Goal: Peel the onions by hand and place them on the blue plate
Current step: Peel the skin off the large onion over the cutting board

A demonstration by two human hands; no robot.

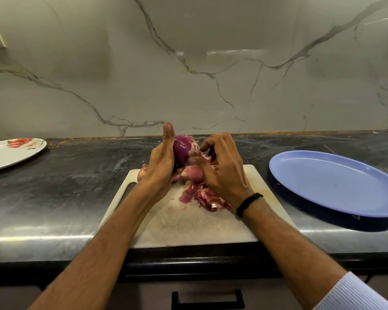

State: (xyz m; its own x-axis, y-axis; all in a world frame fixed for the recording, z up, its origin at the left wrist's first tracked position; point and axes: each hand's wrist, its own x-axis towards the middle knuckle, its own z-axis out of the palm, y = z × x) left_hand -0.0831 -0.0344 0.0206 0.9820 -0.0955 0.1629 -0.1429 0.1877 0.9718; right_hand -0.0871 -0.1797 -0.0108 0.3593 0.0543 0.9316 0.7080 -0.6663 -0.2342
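Note:
My left hand point(160, 166) grips a red onion point(183, 148) above the far end of the white cutting board point(188, 224), thumb pointing up. My right hand point(222, 168) pinches a flap of papery skin at the onion's right side. Part of the onion shows shiny purple flesh; the rest still carries pale skin. Other onions point(194, 173) lie on the board under my hands, partly hidden. A pile of torn purple peels point(202, 195) lies on the board below my right hand. The blue plate point(336, 182) sits to the right of the board with nothing on it.
A white plate with a red flower print point(11, 153) sits at the far left of the dark stone counter point(65, 186). A marble backsplash rises behind. The counter's front edge and a drawer handle point(207, 298) lie below the board.

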